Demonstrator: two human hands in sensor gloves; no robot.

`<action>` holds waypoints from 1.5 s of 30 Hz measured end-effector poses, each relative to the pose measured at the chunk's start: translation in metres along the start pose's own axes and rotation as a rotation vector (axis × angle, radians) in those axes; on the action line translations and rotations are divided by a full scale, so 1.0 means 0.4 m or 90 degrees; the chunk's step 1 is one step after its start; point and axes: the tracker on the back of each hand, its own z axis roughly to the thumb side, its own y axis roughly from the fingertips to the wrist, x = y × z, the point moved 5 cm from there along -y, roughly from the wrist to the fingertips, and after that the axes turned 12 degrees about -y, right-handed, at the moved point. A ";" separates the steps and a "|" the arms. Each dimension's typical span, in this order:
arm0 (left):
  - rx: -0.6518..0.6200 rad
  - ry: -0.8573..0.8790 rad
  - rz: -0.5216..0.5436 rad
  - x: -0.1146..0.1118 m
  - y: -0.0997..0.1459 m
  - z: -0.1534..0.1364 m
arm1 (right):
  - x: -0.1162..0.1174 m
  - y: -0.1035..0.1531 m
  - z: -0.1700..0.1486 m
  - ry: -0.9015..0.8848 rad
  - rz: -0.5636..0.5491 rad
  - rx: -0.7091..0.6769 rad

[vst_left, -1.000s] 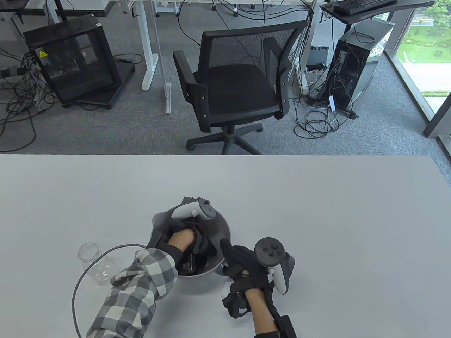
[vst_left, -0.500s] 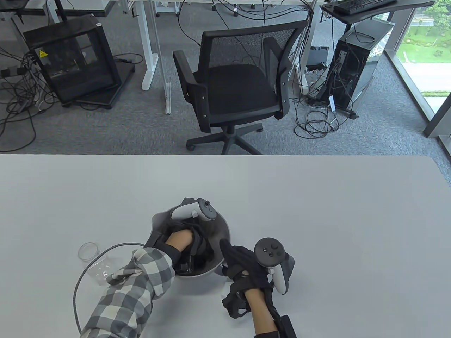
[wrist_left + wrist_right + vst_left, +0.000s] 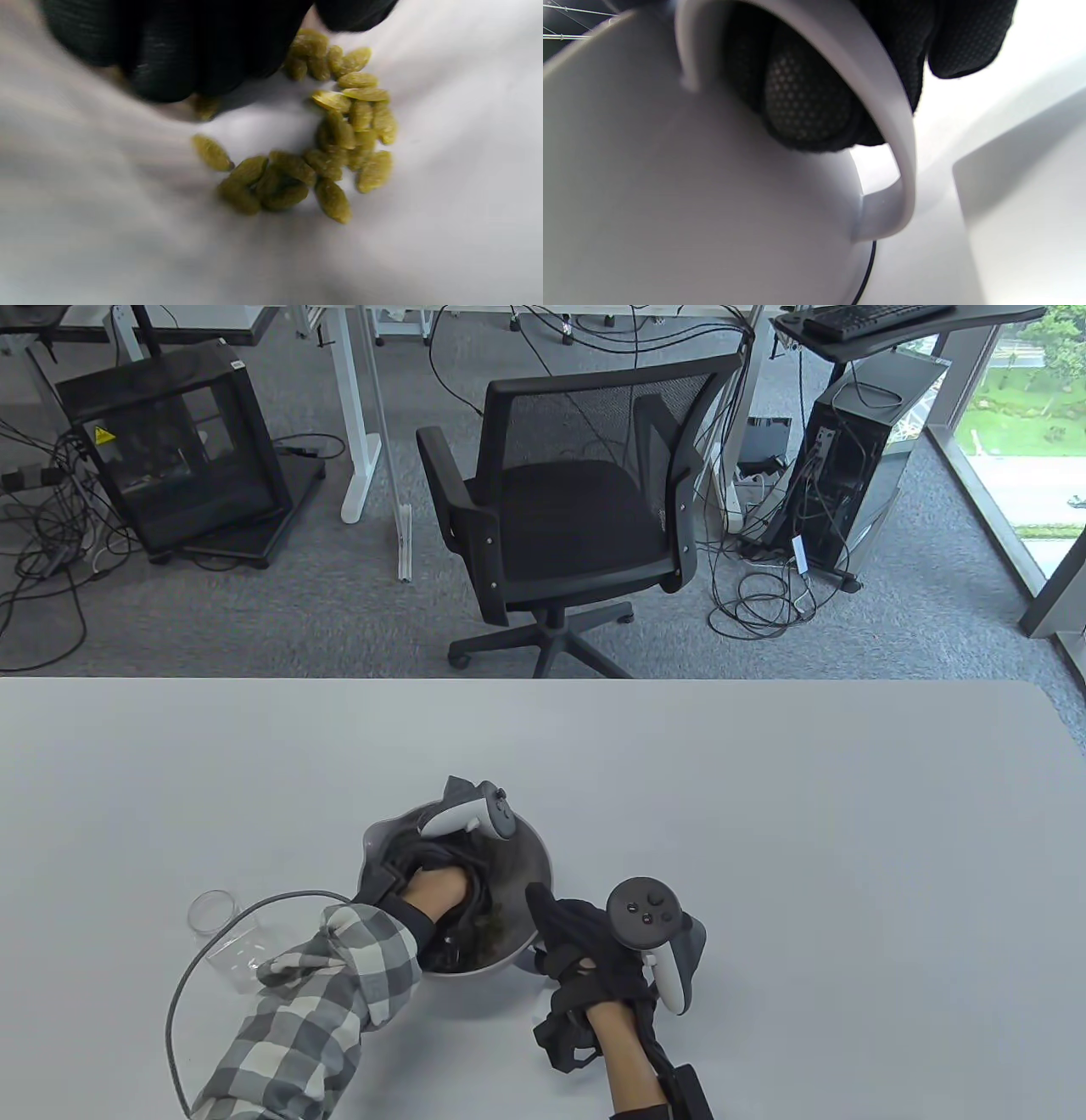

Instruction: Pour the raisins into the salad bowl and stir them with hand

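A metal salad bowl (image 3: 496,970) stands near the table's front edge. My left hand (image 3: 462,899) reaches down into it. In the left wrist view its black gloved fingers (image 3: 191,55) hang over a loose heap of yellow-green raisins (image 3: 335,135) on the bowl's bottom, touching the heap's upper edge. My right hand (image 3: 564,937) is at the bowl's right side. In the right wrist view its fingers (image 3: 806,97) are curled through the bowl's handle (image 3: 882,118) against the bowl's wall (image 3: 670,190). An empty clear jar (image 3: 222,935) lies to the bowl's left, partly behind my checked sleeve.
A grey cable (image 3: 204,959) loops from my left sleeve across the table beside the jar. Beyond the table's far edge stands a black office chair (image 3: 560,517).
My left hand has turned a little inside the bowl, and its tracker has tilted. My right hand has edged slightly left while keeping hold of the handle.
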 end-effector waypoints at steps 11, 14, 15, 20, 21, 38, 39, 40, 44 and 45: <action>-0.142 0.131 -0.112 -0.038 0.006 0.036 | 0.000 0.002 0.007 0.020 -0.013 -0.007; -0.077 -0.012 0.023 0.000 0.000 0.032 | -0.001 0.002 0.003 0.007 -0.004 -0.003; -0.119 -0.012 0.011 -0.002 -0.003 0.047 | -0.001 0.002 0.003 0.008 -0.008 -0.005; -0.381 0.197 -0.140 -0.054 -0.003 0.108 | -0.002 0.002 0.004 0.017 -0.013 -0.006; -0.380 0.242 -0.194 -0.074 -0.007 0.104 | -0.003 0.002 0.004 0.020 -0.014 -0.007; -0.086 0.072 -0.067 -0.046 -0.008 0.028 | -0.003 0.000 0.003 0.031 -0.015 -0.010; -0.085 0.008 -0.020 -0.025 -0.004 0.031 | -0.001 0.000 0.003 0.026 -0.011 -0.008; -0.106 -0.016 0.011 -0.016 -0.001 0.039 | 0.000 0.001 0.003 0.020 -0.009 -0.007; -0.348 0.112 -0.083 -0.045 0.005 0.112 | 0.000 0.002 0.005 0.028 -0.014 -0.010; -0.355 0.172 -0.122 -0.059 0.006 0.111 | 0.000 0.002 0.004 0.026 -0.014 -0.010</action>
